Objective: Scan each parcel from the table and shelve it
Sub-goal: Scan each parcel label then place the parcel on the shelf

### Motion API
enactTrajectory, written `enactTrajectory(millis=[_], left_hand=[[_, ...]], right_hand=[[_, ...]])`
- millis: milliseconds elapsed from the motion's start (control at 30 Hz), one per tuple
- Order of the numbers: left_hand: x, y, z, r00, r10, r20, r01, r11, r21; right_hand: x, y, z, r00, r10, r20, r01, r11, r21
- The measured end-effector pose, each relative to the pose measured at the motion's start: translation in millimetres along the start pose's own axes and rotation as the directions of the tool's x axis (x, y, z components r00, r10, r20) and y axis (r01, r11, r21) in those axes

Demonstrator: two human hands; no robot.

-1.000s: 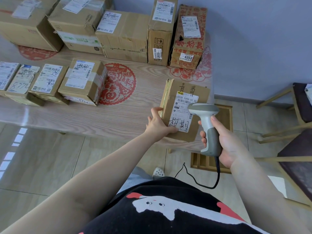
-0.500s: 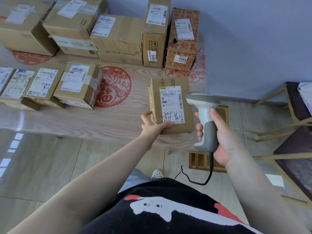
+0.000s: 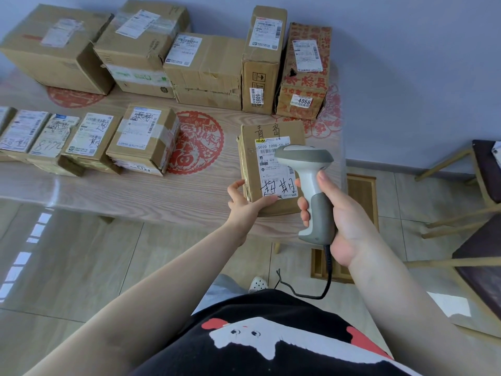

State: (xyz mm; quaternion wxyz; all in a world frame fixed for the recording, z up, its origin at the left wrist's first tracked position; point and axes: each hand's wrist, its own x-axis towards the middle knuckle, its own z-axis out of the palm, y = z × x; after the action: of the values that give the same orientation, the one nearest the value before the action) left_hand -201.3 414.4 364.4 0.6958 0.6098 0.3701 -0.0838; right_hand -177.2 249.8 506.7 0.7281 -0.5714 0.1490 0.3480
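**Ana:** Five small parcels (image 3: 81,139) line the near left of the bench (image 3: 108,191), side by side, white labels scrawled in black marker.

**Ben:** Behind them, along the wall, a back row of bigger cartons (image 3: 135,47), ending in a tall narrow box (image 3: 261,61) stickered 6085 and a red-printed box (image 3: 303,74) stickered 4068. Red paper-cut decals (image 3: 200,142) on the bench top between the rows.

**Ana:** Centre now: the parcel (image 3: 252,164) in play lies flat near the bench's front right edge, label up, handwriting at top and bottom. Left hand (image 3: 244,204) has it at the near left corner, thumb on top by the label, fingers (image 3: 235,185) curled against the side wall.

**Ben:** A firm hold. And the right hand (image 3: 344,223)?

**Ana:** Wrapped round the grey handle of the barcode scanner (image 3: 309,180), forefinger up along the neck. Scanner head hangs above the label, covering its right part; whether it touches, I cannot tell.

**Ben:** Black cable (image 3: 325,278) loops down from the handle toward the tiled floor (image 3: 81,267). Far right, wooden chairs (image 3: 482,240) with dark seats, well apart from the bench.
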Motion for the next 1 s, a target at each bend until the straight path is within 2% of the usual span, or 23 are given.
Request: enactTrajectory(millis=[300,600,733,1000], left_hand=[[-4,0,-6,1.0,0.028,0.006,-0.028,1.0,0.004],[0,2,-18,1.0,-0.001,-0.021,-0.001,0.998,-0.069],[-4,0,-43,0.996,-0.042,-0.08,0.03,0.989,-0.146],[-64,-9,-123,0.967,-0.045,-0.25,-0.042,0.941,-0.335]], right_hand=[[-1,-3,5,1.0,0.028,-0.011,-0.028,0.999,-0.017],[-2,2,11,1.0,-0.016,0.001,0.016,1.0,-0.016],[2,7,18,1.0,0.018,0.008,-0.018,0.999,-0.048],[17,37,61,0.991,0.074,0.11,-0.06,0.991,-0.122]])
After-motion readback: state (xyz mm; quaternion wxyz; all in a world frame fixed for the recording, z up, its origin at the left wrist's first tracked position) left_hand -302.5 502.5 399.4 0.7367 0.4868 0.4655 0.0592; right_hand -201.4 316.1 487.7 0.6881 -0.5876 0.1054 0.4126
